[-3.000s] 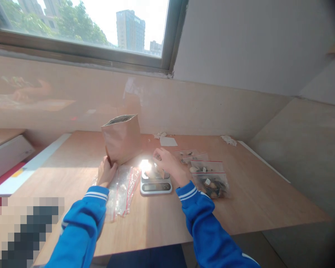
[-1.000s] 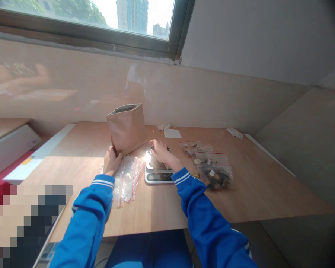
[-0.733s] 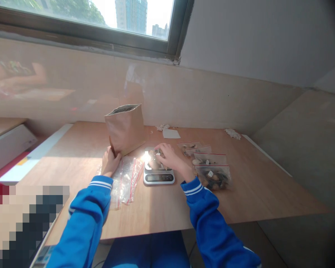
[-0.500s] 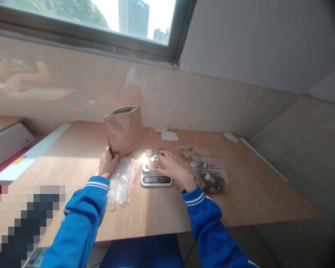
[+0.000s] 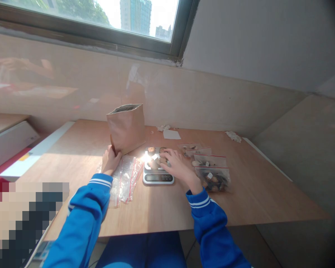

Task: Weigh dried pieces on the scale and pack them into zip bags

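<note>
On the table stands a small white kitchen scale (image 5: 158, 180) with several brown dried mushrooms (image 5: 154, 163) on its plate, partly washed out by bright sunlight. My right hand (image 5: 176, 163) reaches over the plate from the right, its fingers apart and at the mushrooms on that side; the fingertips are partly hidden. An upright brown paper bag (image 5: 128, 128), open at the top, stands behind and left of the scale. At its lower left corner, my left hand (image 5: 111, 160) is closed on the bag's edge. Flat clear zip bags (image 5: 125, 178) with red seals lie below that hand.
Right of the scale lie zip bags of dark mushrooms (image 5: 214, 180) and further filled zip bags (image 5: 195, 149). Near the wall are a white paper (image 5: 171, 134) and crumpled tissues (image 5: 233, 136). The table's front edge (image 5: 145, 234) runs close to my legs.
The view has shifted slightly. My right fingers have moved a little over the mushrooms on the plate. My left hand stays at the paper bag's corner.
</note>
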{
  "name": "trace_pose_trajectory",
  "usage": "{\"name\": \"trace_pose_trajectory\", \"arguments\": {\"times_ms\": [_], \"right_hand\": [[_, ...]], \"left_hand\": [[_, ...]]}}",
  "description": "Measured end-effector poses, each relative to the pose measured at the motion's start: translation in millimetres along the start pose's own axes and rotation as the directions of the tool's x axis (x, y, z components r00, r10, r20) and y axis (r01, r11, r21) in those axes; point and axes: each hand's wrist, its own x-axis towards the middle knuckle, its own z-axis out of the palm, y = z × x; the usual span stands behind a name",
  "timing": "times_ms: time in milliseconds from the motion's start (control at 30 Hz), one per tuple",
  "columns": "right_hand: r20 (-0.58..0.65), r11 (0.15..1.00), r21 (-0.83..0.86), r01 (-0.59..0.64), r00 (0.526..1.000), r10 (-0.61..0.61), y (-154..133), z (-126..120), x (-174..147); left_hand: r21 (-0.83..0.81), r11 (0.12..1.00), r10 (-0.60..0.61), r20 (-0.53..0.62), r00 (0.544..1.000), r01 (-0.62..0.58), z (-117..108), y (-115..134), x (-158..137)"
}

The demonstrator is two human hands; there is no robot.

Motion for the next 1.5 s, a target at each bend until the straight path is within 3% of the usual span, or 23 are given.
{"name": "trace_pose_trajectory", "arguments": {"times_ms": [267, 433, 533, 600, 700, 767, 867, 967, 1033, 1100, 1267, 1500], "right_hand": [[-0.013, 0.999, 0.002, -0.034, 0.999, 0.034, -1.0, 5.6, -8.6], [-0.036, 0.999, 0.015, -0.029, 0.999, 0.030, -3.2, 6.4, -8.1], [-0.107, 1.000, 0.022, -0.020, 0.994, 0.022, -3.7, 4.7, -9.8], [-0.180, 0.999, 0.041, -0.036, 0.983, 0.043, -3.6, 2.7, -14.6], [-0.280, 0.992, 0.085, -0.088, 0.954, 0.109, -0.1, 2.1, -28.4], [-0.318, 0.987, 0.106, -0.117, 0.937, 0.146, 6.2, 5.5, -40.7], [-0.346, 0.982, 0.119, -0.148, 0.921, 0.181, 19.9, 16.6, -59.6], [-0.360, 0.979, 0.127, -0.159, 0.912, 0.195, 31.0, 29.1, -74.3], [-0.351, 0.981, 0.133, -0.144, 0.918, 0.183, 32.5, 34.4, -80.4], [-0.343, 0.980, 0.147, -0.132, 0.923, 0.176, 28.7, 36.4, -83.3], [-0.354, 0.979, 0.181, -0.097, 0.922, 0.157, 11.8, 35.5, -79.0], [-0.283, 0.953, 0.300, -0.047, 0.950, 0.136, -19.4, 47.5, -78.6]], "left_hand": [[-0.012, 0.996, -0.085, -0.033, 0.996, 0.085, -5.1, 1.7, -1.7], [-0.104, 0.983, -0.161, -0.102, 0.982, 0.151, -6.0, 0.5, -1.7], [-0.173, 0.980, -0.134, -0.181, 0.974, 0.103, -7.2, 2.2, -3.3], [-0.184, 0.982, -0.091, -0.292, 0.952, 0.037, -13.0, 7.5, -6.0], [-0.158, 0.986, -0.030, -0.457, 0.889, -0.048, -32.9, 24.1, -14.9], [-0.138, 0.986, 0.013, -0.497, 0.868, -0.094, -50.8, 38.5, -25.2], [-0.132, 0.987, 0.035, -0.403, 0.915, -0.096, -72.5, 55.4, -47.9], [-0.029, 0.999, -0.034, -0.097, 0.995, 0.032, -75.0, 57.8, -76.0], [0.056, 0.997, -0.059, 0.141, 0.988, 0.052, -65.8, 53.0, -94.5], [0.113, 0.994, -0.045, 0.266, 0.963, 0.015, -53.1, 47.3, -109.9], [0.212, 0.973, 0.051, 0.182, 0.982, -0.090, -35.2, 40.5, -124.7], [0.290, 0.934, 0.132, 0.264, 0.956, -0.209, -36.5, 37.6, -120.0]]}}
